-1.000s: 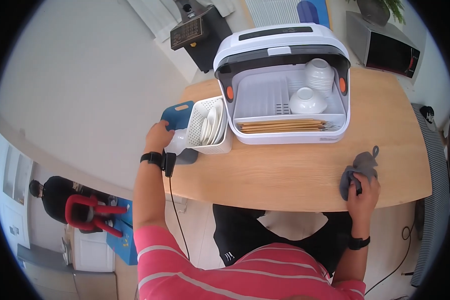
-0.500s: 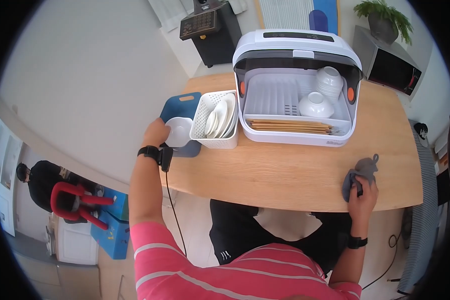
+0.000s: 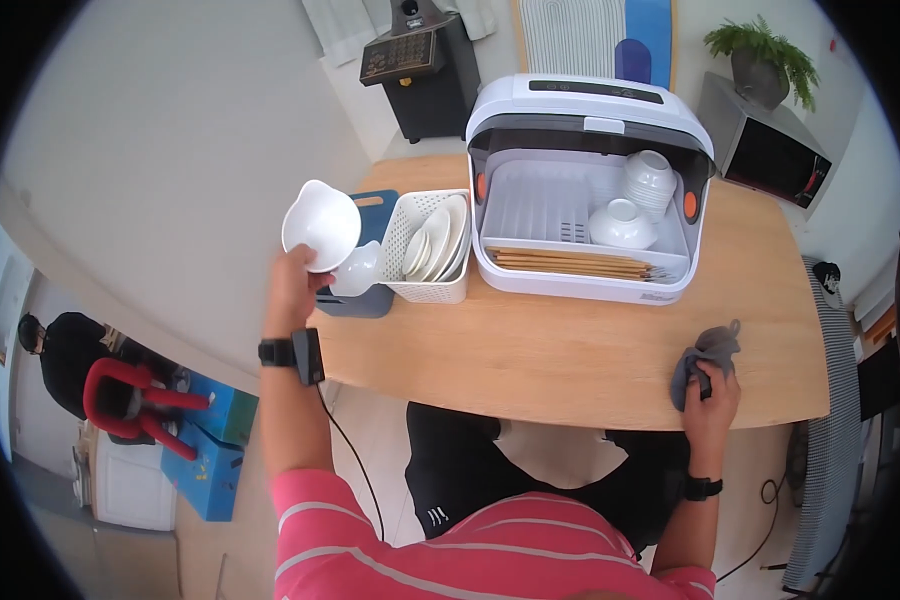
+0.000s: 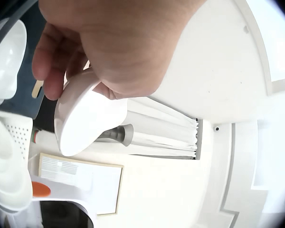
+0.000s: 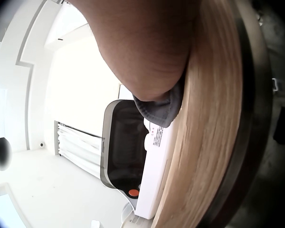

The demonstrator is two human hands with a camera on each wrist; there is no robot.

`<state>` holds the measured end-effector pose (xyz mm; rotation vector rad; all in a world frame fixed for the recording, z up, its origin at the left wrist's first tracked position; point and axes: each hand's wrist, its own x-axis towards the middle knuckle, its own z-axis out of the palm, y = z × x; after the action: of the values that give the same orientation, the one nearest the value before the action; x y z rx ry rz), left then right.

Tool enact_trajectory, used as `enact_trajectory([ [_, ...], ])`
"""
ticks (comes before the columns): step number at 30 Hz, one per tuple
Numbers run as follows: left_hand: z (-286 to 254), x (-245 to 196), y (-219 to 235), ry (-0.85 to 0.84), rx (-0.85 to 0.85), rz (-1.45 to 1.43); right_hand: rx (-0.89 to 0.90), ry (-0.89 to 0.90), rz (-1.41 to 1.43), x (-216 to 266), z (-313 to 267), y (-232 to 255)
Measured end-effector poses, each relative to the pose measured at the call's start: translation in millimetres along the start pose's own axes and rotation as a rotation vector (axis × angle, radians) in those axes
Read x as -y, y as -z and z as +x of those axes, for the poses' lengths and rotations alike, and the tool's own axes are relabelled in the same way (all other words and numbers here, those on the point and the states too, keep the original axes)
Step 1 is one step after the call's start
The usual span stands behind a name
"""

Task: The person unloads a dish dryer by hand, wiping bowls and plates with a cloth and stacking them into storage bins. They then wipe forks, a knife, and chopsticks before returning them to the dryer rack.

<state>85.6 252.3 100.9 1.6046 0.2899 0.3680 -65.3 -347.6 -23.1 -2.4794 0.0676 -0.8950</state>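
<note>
Bowl (image 3: 322, 222) tilted, lip pointing away from person; left hand (image 3: 292, 286) pinches rim, right hand (image 3: 711, 398) grips cloth (image 3: 716, 344).

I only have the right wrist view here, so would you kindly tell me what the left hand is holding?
Observer: The left hand holds a white bowl by its rim.
Operator: Thank you; is there another bowl close to that hand?
Observer: Yes, a second bowl is right beside its fingers, at the blue bin.
Operator: I see the white box from its side, so would you tell me what lies along its front?
Observer: A row of chopsticks lies lengthwise in its front compartment.
</note>
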Motion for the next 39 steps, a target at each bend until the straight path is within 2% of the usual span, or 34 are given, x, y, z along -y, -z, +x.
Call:
enact_trajectory([
  [1,-10,7,-6,0.082,0.172,-0.155,0.017,-0.017,0.02,-2,0,0],
  [2,-38,3,-29,0.063,0.257,-0.262,0.009,-0.015,0.005,-5,-1,-2],
  [3,-61,8,-50,0.061,0.41,-0.4,-0.01,-0.148,0.102,-6,-3,-5],
  [4,-78,29,-69,0.104,0.43,-0.485,-0.03,-0.282,0.198,-7,-6,-7],
  [5,-91,54,-86,0.208,0.57,-0.598,-0.095,-0.328,0.192,2,-5,-8],
  [6,-115,62,-111,0.352,0.601,-0.656,-0.103,-0.33,0.173,1,-4,-16],
  [8,-149,87,-152,0.538,0.741,-0.747,-0.133,-0.427,0.841,-1,-3,-30],
  [9,-159,101,-170,0.583,0.836,-0.795,-0.06,-0.456,0.843,19,3,-27],
  [10,-167,107,-183,0.59,0.844,-0.802,0.013,-0.485,0.846,40,9,-25],
  [11,-175,112,-195,0.627,0.873,-0.825,0.138,-0.459,0.908,41,7,-32],
  [12,-179,113,-202,0.663,0.902,-0.847,0.207,-0.514,0.953,46,9,-41],
  [14,-181,114,-207,0.676,0.911,-0.864,0.348,-0.359,0.889,70,7,-51],
  [16,-179,117,-208,0.685,1.0,-0.841,0.504,-0.315,0.846,97,10,-53],
  [18,-179,106,-204,0.68,0.998,-0.856,0.497,-0.366,0.886,109,13,-63],
  [21,-180,106,-202,0.652,1.016,-0.836,0.567,-0.266,0.614,129,28,-62],
  [22,-181,108,-202,0.634,1.038,-0.81,0.57,-0.266,0.613,132,32,-64],
  [24,-180,103,-202,0.628,1.072,-0.829,0.538,-0.082,0.445,135,40,-66],
  [25,-180,101,-202,0.621,1.106,-0.845,0.539,-0.08,0.438,139,44,-65],
  [27,-180,100,-202,0.619,1.129,-0.814,0.476,0.116,0.173,147,50,-63],
  [30,-178,104,-202,0.578,1.154,-0.782,0.495,0.152,0.103,149,64,-73],
  [35,-184,93,-199,0.494,1.117,-0.872,0.487,0.05,0.176,146,63,-89],
  [37,-188,100,-199,0.401,1.008,-0.895,0.483,0.001,0.21,148,60,-91],
  [39,-195,105,-198,0.38,0.928,-0.909,0.55,-0.11,0.215,152,55,-85],
])
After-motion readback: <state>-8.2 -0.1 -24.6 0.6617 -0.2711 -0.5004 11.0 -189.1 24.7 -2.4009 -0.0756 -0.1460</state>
